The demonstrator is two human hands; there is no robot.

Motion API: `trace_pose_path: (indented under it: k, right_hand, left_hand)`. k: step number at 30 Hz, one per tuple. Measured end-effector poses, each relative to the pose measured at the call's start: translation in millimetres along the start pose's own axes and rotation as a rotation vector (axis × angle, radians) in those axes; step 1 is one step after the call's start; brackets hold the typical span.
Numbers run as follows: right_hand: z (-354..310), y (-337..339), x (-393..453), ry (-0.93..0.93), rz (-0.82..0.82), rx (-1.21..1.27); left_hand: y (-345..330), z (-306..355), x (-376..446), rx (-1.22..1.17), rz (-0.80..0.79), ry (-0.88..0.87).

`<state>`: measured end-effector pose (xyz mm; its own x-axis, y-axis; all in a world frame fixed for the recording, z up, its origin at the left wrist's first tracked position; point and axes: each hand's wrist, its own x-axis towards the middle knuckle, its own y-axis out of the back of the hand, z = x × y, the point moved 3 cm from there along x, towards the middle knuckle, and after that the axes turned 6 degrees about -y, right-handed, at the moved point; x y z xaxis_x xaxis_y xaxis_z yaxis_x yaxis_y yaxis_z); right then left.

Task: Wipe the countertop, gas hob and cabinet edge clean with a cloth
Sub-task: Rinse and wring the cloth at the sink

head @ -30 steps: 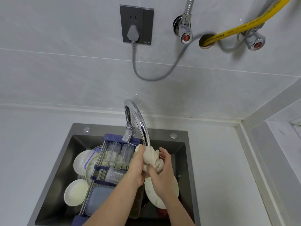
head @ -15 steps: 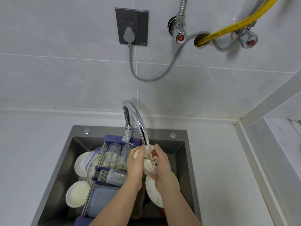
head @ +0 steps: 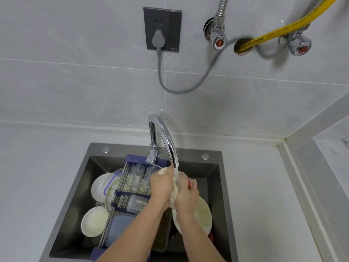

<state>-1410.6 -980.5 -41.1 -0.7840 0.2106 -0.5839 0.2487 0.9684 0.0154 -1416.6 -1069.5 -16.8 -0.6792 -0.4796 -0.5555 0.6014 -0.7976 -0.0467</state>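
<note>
Both hands work one cloth (head: 174,193) under the running tap (head: 166,140), directly over the sink (head: 217,178). Left hand (head: 160,188) and right hand (head: 187,195) face each other, fingers curled round the bunched, pale cloth and pressing it between the palms; the water stream lands on the top of the bundle. Judged purpose: rinsing or wringing the cloth over the basin so runoff drains away instead of onto the worktop (head: 260,186). Wiping of worktop, hob and cabinet edge looks not yet begun; neither hob nor cabinet edge is in view. Sink contents: a blue-framed rack (head: 120,197) spans the left half, with clear glass jars (head: 137,174) lying on its bars. Beneath and beside it sit white bowls (head: 93,222), a glass bowl with a blue rim line, and a grey lidded box (head: 119,227). A pale plate (head: 204,214) lies under the right wrist, with something red beside it, too hidden to identify. On the wall above: a plugged-in socket (head: 162,29), two valves, a yellow hose (head: 273,31).
</note>
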Motion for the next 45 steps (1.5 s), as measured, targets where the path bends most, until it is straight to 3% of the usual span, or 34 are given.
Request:
trace_pose_path:
  k: [9, 12, 15, 17, 24, 27, 30, 33, 35, 37, 40, 45]
  right_hand:
    - [5, 15, 7, 0.133, 0.064, -0.424]
    - [0, 23, 13, 0.214, 0.018, -0.577]
    - [4, 35, 24, 0.152, 0.06, -0.61]
    - [13, 44, 30, 0.123, 0.106, -0.619]
    - [25, 70, 36, -0.063, -0.014, -0.408]
    - [29, 75, 28, -0.101, -0.023, -0.34]
    - [31, 82, 16, -0.159, -0.036, -0.113]
    - [20, 87, 0, -0.215, -0.169, 0.156]
    - [12, 89, -12, -0.232, -0.331, 0.165]
    - [1, 90, -20, -0.187, -0.458, -0.014]
    - [-19, 93, -24, 0.051, -0.537, -0.46]
    - [-47, 103, -28, 0.327, -0.539, -0.63]
  left_hand:
    - [10, -16, 2, 0.112, -0.015, 0.167]
    - [12, -22, 5, 0.085, -0.045, 0.226]
    - [13, -22, 14, -0.011, -0.122, 0.294]
    - [16, -11, 35, -0.047, -0.086, 0.303]
    - [0, 38, 60, 0.319, -0.286, 0.175]
    - [15, 24, 35, 0.442, -0.185, 0.069]
    - [33, -14, 3, 0.284, -0.182, 0.261]
    - [37, -45, -16, 0.221, -0.383, 0.454]
    - [29, -41, -24, 0.101, -0.511, 0.48]
    - [16, -18, -35, -0.006, -0.502, 0.406]
    - [3, 9, -47, 0.017, -0.404, 0.259]
    - [-12, 33, -79, 0.172, -0.428, -0.072]
